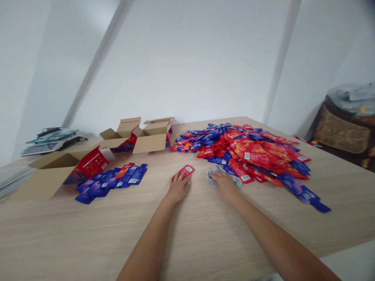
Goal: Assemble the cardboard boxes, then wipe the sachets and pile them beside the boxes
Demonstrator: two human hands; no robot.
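Note:
My left hand [178, 188] lies at the middle of the table with its fingers over a small red packet [189, 169], whose white barcode label shows past the fingertips. To its right, my right hand [225, 185] grips a crumpled grey cloth [213, 171] pressed on the tabletop. The cloth touches the near edge of a large heap of red and blue packets [252, 153]. At the heap's near right, a long blue packet [301, 191] points outward. Left of my hands, several blue packets [117, 179] lie overlapped, with an orange-red one among them.
An open carton [54, 175] stands at the left with its flaps spread. Further open cartons [152, 138] are behind it. A stack of papers and cables [52, 140] sits at the far left. A patterned chair [341, 127] with plastic bags stands beyond the table's right edge.

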